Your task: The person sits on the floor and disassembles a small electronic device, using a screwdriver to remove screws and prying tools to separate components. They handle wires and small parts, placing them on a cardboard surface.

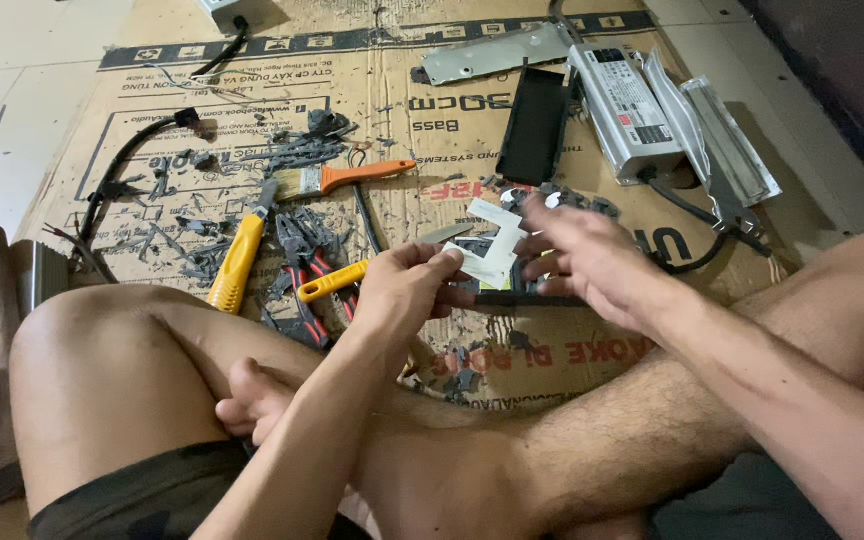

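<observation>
Between the crossed knees, over flattened cardboard (552,350) on the floor, both hands meet; the left hand (407,290) has its grip clamped, thumb against fingertips, on the near corner of a white paper piece (492,245); the right hand (582,260) is blurred, fingers spread and apart, touching the paper's right side and hiding part of a flat dark panel (512,297) that lies just beneath, its long axis running left to right; whether the right fingers pinch anything, I cannot tell; the paper lies just right of the left grip, so both hands are at it. Left of the hands rest yellow-handled pliers (327,282), red-handled cutters (307,285) and a yellow knife (235,262); farther off, an orange-handled brush (337,178) among grey scraps; farthest, a black tray (534,125) beside a silver metal box (624,110).
</observation>
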